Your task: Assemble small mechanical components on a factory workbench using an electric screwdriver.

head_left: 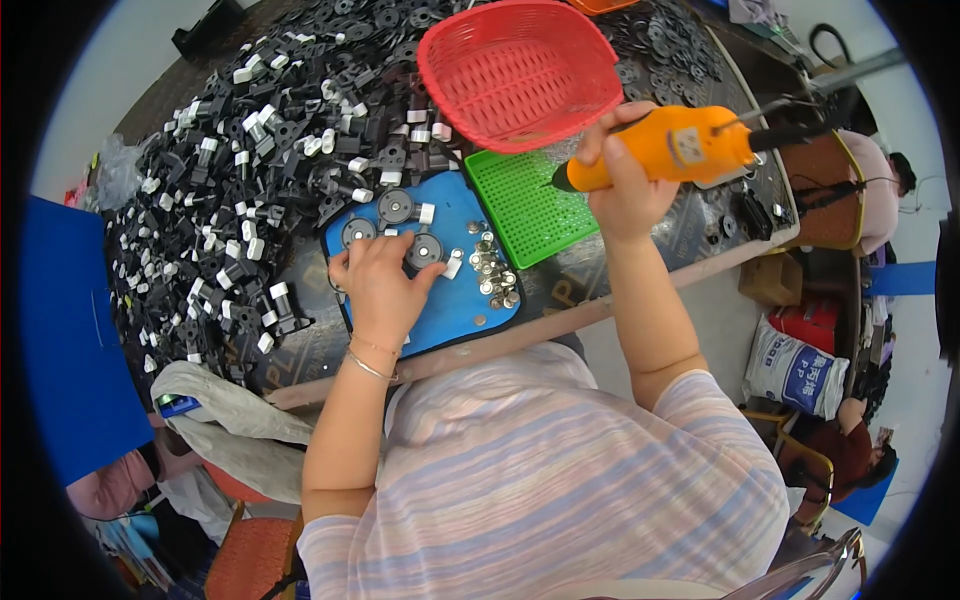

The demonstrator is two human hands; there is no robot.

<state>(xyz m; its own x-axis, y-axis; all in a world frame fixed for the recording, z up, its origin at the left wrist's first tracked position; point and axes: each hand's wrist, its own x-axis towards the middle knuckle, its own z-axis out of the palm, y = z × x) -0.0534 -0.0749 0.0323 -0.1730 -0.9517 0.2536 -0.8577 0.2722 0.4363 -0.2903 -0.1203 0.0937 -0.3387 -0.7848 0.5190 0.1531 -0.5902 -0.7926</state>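
Observation:
My left hand (380,280) is over the blue mat (445,315), its bent fingers and thumb pressing around a black round part (427,248) that has a white tab. Other black round parts (395,206) lie beside the fingers, some partly hidden under the hand. Raised to the right, my right hand (632,185) grips an orange electric screwdriver (660,148), whose tip points left above the green perforated tray (525,205). A cluster of small silver metal discs (490,268) rests on the mat's right side.
A big heap of black parts with white pieces (250,180) spreads over the table's left. Behind the green tray stands a red basket (520,70). Black flat parts (665,50) pile up at the far right. A metal rod (860,70) reaches toward the screwdriver's rear end.

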